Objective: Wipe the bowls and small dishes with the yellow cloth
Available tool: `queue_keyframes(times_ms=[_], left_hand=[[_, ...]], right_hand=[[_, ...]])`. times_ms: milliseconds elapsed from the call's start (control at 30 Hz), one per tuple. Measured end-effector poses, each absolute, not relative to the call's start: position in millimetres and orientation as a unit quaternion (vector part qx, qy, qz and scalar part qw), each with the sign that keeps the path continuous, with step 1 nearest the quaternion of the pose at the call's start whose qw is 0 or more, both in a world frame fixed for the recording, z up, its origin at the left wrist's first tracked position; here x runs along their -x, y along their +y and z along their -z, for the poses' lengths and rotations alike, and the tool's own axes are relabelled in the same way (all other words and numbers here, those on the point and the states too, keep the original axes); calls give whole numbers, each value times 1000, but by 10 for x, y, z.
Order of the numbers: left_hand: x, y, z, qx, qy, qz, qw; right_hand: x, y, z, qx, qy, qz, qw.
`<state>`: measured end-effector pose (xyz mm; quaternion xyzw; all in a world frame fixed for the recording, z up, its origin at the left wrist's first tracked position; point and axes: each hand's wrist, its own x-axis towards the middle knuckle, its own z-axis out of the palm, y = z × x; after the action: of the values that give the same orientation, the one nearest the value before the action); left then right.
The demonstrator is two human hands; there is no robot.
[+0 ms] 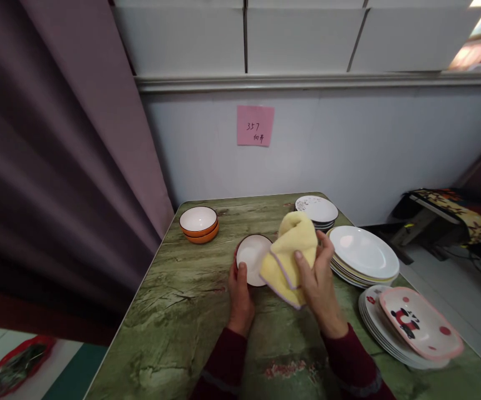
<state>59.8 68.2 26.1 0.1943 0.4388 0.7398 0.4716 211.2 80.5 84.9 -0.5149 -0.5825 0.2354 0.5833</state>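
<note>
— Nearest the camera?

— Two dark-red sleeves (226,355) with greyish bands, reaching in from the bottom edge.

— Then, biggest first?

— A green, wood-patterned table (169,311), spread beneath the work. On the left, a purple cloth curtain (69,111), hanging in deep folds. Behind, a pale grey-blue wall (190,144).

— And along the table's right side?

— Toward the near corner, a stack of round white plates with a red flower (371,311), topped by a pink-rimmed, squarish white dish with a cartoon figure (421,325). Just beyond, a stack of large, round, glossy white plates (363,253).

— In the right hand (321,286)?

— A folded, soft yellow cloth with a purple edging (294,250), gripped between thumb in front and fingers mostly hidden behind. Overlapping the bowl's right side in this view; touching or not, impossible to tell.

— Smaller still?

— At the far right corner, a stack of small white plates with a floral print and dark rims (316,209). At the far left, two nested orange bowls with white insides (198,220).

— And in the left hand (240,297)?

— A small, round, white-lined bowl with a dark rim and reddish outside (253,258), over mid-table, tilted toward the camera. Closed around its near left side, thumb inside the rim.

— Smallest?

— A square pink paper note with black handwriting (255,125), stuck to the wall.
</note>
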Motion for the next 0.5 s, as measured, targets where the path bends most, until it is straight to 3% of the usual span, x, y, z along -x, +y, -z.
queue_keyframes(times_ms=[133, 233, 500], left_hand=[[-611, 649, -236, -239, 440, -704, 504], [-600, 641, -217, -255, 453, -701, 488], [-582, 630, -257, -345, 537, -672, 376]], right_hand=[[-2004, 728, -897, 499, -724, -110, 463], [-1964, 714, -898, 500, -726, -44, 470], [-1809, 717, -586, 446, -786, -118, 411]])
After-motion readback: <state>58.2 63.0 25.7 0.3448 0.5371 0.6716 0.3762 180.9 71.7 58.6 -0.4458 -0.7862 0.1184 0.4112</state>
